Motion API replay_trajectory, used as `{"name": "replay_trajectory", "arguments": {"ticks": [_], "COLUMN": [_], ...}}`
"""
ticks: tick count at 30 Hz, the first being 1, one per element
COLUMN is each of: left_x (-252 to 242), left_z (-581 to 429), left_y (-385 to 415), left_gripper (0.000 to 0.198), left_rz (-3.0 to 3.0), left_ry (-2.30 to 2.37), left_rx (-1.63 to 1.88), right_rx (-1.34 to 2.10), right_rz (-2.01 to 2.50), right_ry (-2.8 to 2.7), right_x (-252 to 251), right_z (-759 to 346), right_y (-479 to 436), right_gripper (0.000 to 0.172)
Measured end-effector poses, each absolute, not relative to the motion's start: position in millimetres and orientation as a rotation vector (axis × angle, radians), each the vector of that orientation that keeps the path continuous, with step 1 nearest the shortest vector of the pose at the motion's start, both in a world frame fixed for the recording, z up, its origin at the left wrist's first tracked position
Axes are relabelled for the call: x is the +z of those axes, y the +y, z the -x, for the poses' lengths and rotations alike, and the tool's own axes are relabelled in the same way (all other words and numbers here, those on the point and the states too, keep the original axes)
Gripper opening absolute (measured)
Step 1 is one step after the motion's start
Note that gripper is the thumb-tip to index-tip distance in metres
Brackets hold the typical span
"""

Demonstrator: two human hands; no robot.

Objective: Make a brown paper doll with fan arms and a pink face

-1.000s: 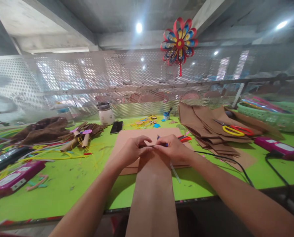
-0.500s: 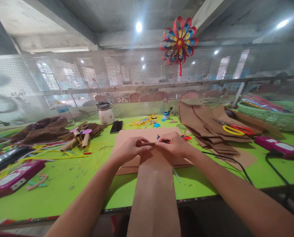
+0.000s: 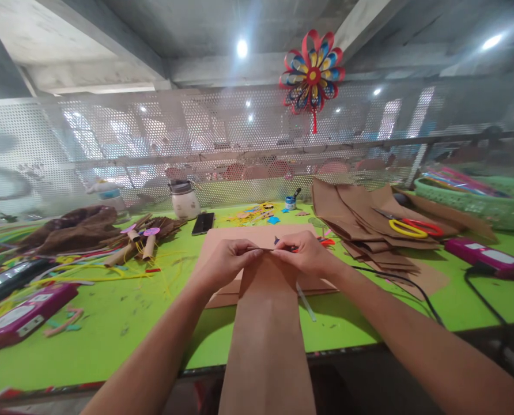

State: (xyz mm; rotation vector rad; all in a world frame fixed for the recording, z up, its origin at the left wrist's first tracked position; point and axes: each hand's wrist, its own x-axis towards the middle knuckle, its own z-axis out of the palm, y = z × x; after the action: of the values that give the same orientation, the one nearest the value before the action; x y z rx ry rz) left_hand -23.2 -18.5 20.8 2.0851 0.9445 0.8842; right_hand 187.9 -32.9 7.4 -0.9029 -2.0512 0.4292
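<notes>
A long strip of brown kraft paper runs from the table toward me, its near end hanging past the front edge. At its far end, my left hand pinches the left corner between thumb and fingers. The right corner is pinched by my right hand. Beneath both hands lies a stack of light brown paper sheets. Behind my right hand, the orange-handled tool with a dark pointed tip is partly hidden. A clear thin stick rests beside the strip.
To the right lie folded brown papers, scissors, a purple box with a black cable, and a green basket. Leftward are paper rolls, a phone, a white jar and another purple box.
My left fingers have closed down flatter on the paper's far edge. The strip has shifted slightly to the left. My right hand keeps its pinch.
</notes>
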Motion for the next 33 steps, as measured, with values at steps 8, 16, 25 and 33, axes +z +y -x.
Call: {"name": "replay_trajectory", "arguments": {"ticks": [8, 16, 25, 33], "left_x": [19, 17, 19, 32], "left_z": [17, 13, 16, 24], "left_y": [-20, -20, -24, -26], "left_gripper": [0.027, 0.028, 0.029, 0.031], "left_rz": [-1.987, -1.981, -2.06, -2.148], "left_ry": [0.953, 1.086, 1.014, 0.886], "left_rx": [0.903, 0.939, 0.903, 0.749], "right_rx": [0.263, 0.165, 0.335, 0.594], "right_rz": [0.857, 0.8, 0.825, 0.842], "right_ry": [-2.073, -2.107, -2.07, -2.011], "right_x": [8, 9, 9, 9], "right_z": [-183, -180, -183, -186], "right_y": [-36, -38, -37, -35], "right_gripper": [0.016, 0.013, 0.014, 0.017]}}
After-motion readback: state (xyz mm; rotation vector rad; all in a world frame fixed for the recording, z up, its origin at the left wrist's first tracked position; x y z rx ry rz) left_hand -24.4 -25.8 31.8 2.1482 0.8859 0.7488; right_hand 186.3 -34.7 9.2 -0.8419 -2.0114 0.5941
